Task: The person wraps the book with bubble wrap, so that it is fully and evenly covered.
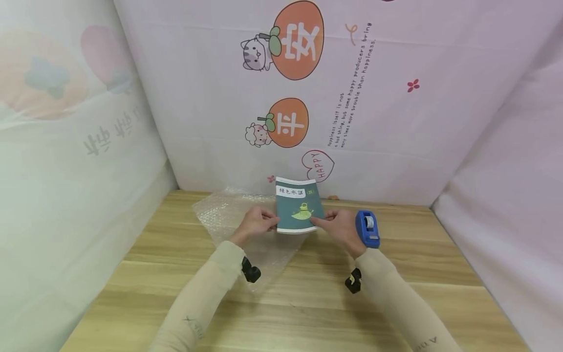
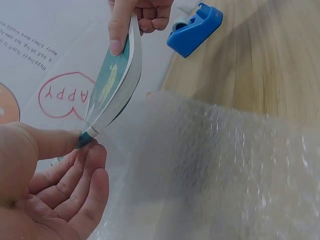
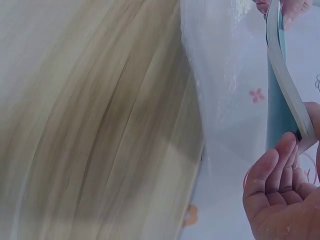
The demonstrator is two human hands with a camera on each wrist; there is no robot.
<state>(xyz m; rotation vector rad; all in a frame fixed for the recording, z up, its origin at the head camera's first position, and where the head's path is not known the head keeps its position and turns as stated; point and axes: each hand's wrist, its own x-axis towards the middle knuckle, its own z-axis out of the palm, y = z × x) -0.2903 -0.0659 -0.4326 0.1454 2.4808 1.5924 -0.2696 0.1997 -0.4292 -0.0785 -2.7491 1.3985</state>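
A dark green paperback book (image 1: 290,208) with a white title label and a yellow drawing is held up between both hands, its cover facing the head camera. My left hand (image 1: 258,222) pinches the book's lower left side between thumb and fingers. On the opposite side, my right hand (image 1: 340,227) grips it with the thumb on the cover and the fingers behind. Both wrist views show the book bowed, its page edges visible. Below and to the left, a sheet of clear bubble wrap (image 1: 228,220) lies on the wooden table (image 1: 299,313), partly covered by the left hand and book.
A blue tape dispenser (image 1: 367,229) with a roll of tape stands just right of the right hand. Behind the table rises a printed cloth wall (image 1: 211,98), with white cloth (image 1: 66,195) on the left and more cloth (image 1: 506,186) on the right.
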